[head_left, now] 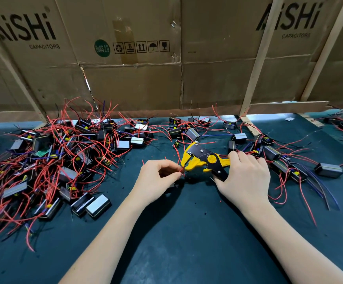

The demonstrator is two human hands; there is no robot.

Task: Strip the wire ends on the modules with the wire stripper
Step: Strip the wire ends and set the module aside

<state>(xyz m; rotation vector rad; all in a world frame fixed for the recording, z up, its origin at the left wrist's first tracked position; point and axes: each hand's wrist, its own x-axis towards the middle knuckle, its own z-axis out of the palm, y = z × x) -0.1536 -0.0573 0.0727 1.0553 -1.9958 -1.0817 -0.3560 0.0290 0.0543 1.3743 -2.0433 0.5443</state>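
My right hand grips the handles of a yellow and black wire stripper, whose jaws point left. My left hand pinches a thin red wire between thumb and fingers, its end right at the stripper's jaws. The module that this wire belongs to is mostly hidden under my left hand; a dark corner shows beneath it. A big heap of black modules with red wires lies to the left. More modules lie scattered to the right.
The work surface is a dark green mat. Flattened cardboard boxes on wooden slats form a wall at the back. Small red insulation bits dot the mat near the stripper. Loose red and blue wires trail at the right.
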